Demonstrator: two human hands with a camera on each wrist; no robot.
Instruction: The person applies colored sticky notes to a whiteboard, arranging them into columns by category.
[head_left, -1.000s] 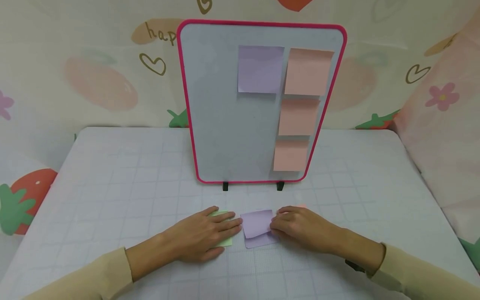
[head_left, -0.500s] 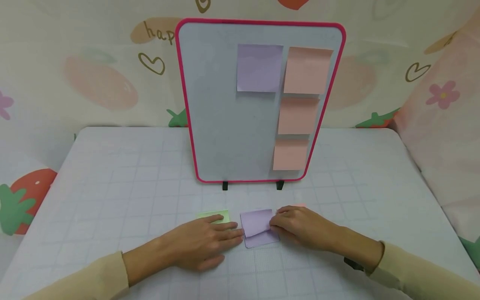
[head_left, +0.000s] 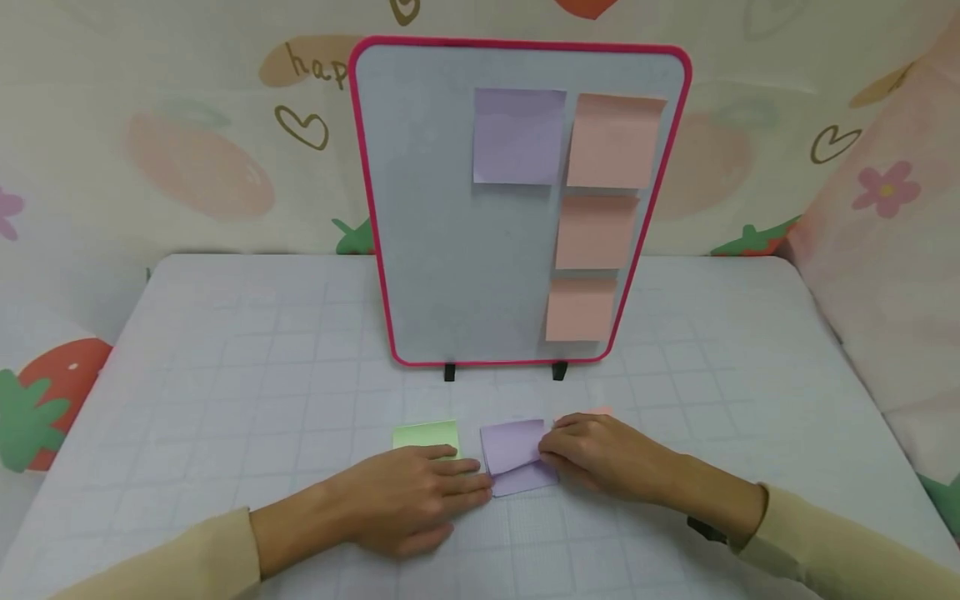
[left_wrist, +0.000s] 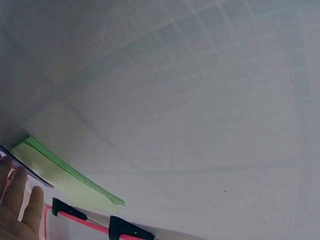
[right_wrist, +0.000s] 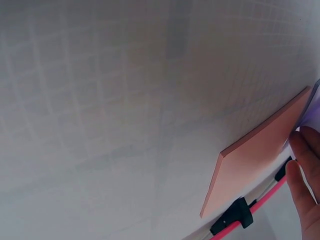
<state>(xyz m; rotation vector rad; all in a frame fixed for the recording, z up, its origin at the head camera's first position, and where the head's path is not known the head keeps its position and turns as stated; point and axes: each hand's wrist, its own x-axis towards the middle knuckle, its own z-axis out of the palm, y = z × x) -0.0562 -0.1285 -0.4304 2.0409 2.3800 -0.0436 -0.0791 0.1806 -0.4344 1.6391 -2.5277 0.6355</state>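
One purple pad (head_left: pixel 528 480) lies on the bench (head_left: pixel 225 342), about halfway between its left and right edges and well in from its far edge, with its top sheet (head_left: pixel 513 445) lifted on the near side. The right hand (head_left: pixel 611 454) pinches that sheet's right side with bent fingers and has hardly moved. The left hand (head_left: pixel 408 500) has slid back off much of the green pad (head_left: pixel 426 432), away from the bench's far edge, and its fingers, straight and a little apart, now reach the purple pad's near left corner. So I think they may be helping keep the pad still while the sheet comes up; it doesn't look all the way off. The pink pad (right_wrist: pixel 260 150) is just beside, toward the bench's far right corner, and the white board (head_left: pixel 427 208) stands farther back.
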